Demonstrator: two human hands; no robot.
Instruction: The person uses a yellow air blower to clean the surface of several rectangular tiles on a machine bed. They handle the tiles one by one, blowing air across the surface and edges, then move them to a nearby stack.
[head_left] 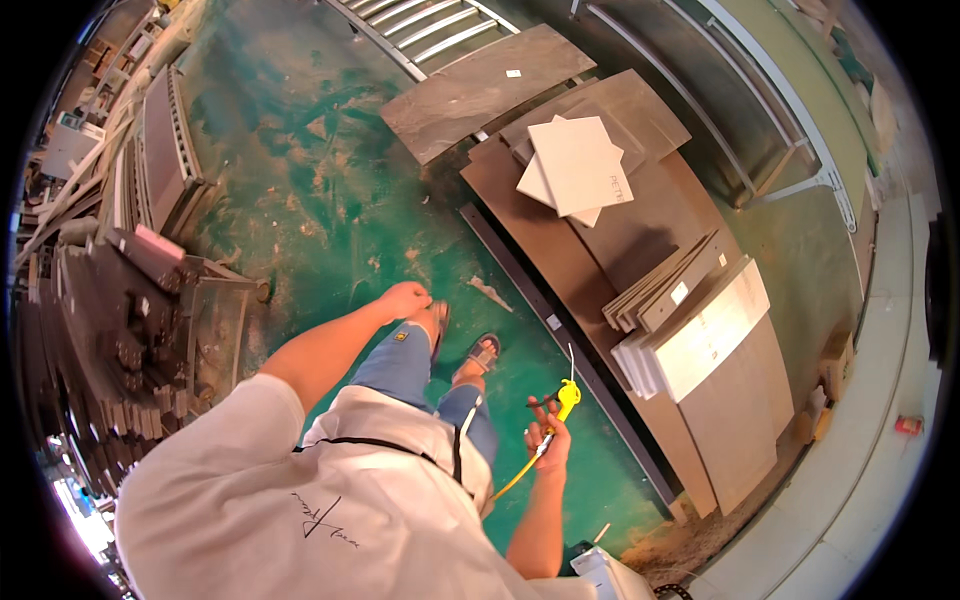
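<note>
In my right hand [553, 440] is a yellow air blow gun [568, 397] with a thin nozzle pointing up and away from me. A yellow air hose [516, 478] runs from its lower end back toward my waist. My fingers wrap around the gun's handle. Farther to the left, my left hand [405, 298] hangs above my foot with its fingers loosely curled, and nothing shows in it. To the right of the blow gun lies a long stack of brown boards [725, 440]. White panels [710, 330] and thin brown boards [665, 285] lean together on top of it.
Pale square boards [580, 170] rest on the far part of the stack, near a grey-brown panel [490, 90]. Beyond is a roller conveyor [435, 30]. Many dark strips and boards [110, 330] are piled at left. The green floor [300, 200] is dusty, with scraps.
</note>
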